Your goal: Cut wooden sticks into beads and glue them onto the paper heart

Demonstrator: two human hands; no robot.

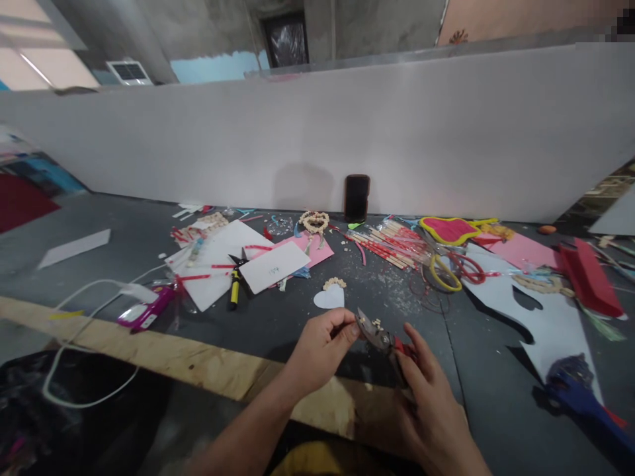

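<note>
My right hand (421,377) is wrapped round the red handles of a pair of pruning shears (380,337), whose blades point up and left. Thumb and fingertips of my left hand (322,347) are pinched together right beside the blade tips; what they hold, if anything, is too small to make out. Small pale wooden bits (377,324) lie by the blades. Just beyond my hands is a white paper heart (329,297), with a short row of pale wooden pieces (335,283) along its upper right edge.
A phone (357,198) leans on the white partition (223,139). Red-and-white sticks (389,241), yellow-handled scissors (445,272) and cut white paper (555,324) lie to the right. Leftward are yellow-black pliers (234,291), a white card (274,266) and a purple glue gun (149,311) with its cable.
</note>
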